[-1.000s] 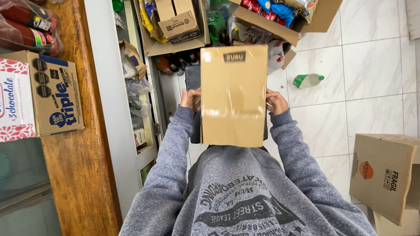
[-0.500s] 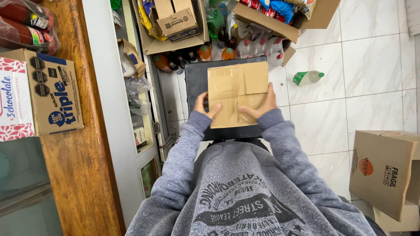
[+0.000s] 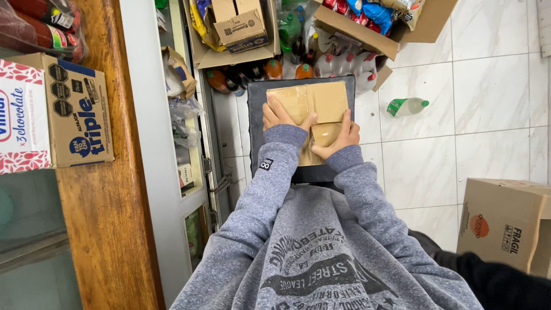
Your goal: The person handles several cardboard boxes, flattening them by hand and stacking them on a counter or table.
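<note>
Both hands press flat on a folded cardboard sheet [image 3: 313, 109] atop a dark stool [image 3: 255, 126]: left hand [image 3: 279, 115] spread, right hand [image 3: 340, 136] at its lower edge. White floor tiles [image 3: 488, 138] lie open at right.

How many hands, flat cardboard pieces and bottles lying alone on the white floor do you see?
Hands: 2, left hand and right hand
Flattened cardboard: 1
Bottle lying on the floor: 1
Total: 4
</note>
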